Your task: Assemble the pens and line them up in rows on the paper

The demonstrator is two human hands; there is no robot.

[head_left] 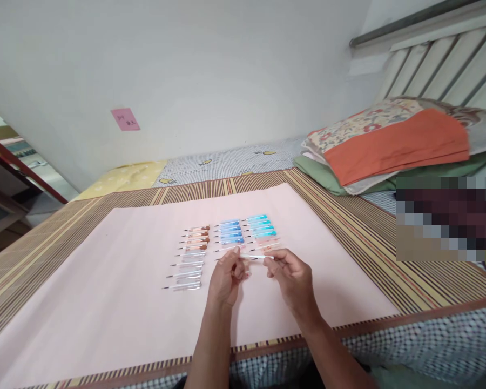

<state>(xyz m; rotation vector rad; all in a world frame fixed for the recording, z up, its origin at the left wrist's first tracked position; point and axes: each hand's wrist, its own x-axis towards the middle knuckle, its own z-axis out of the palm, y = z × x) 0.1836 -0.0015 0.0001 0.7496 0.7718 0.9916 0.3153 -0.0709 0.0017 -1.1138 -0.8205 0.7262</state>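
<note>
Between my two hands is a slim whitish pen point(252, 256), held level just above the pink sheet. My left hand point(228, 271) pinches its left end, fingers curled in. The other end is gripped between thumb and fingers by my right hand point(290, 273). Beyond them lie rows of slender pens with dark tips pointing left: brown ones point(198, 234), clear ones point(189, 270), blue ones point(230, 232) and turquoise ones point(262, 225). Several pinkish pens point(266, 246) lie close behind my hands and are partly hidden by them.
The pink sheet point(117, 302) lies on a striped bamboo mat point(332, 216) over a bed. Folded bedding with an orange band point(405, 143) is stacked at the right, near a slatted headboard point(449, 65). A pink note point(125, 119) sticks to the wall. A yellow cloth point(123, 178) lies along it.
</note>
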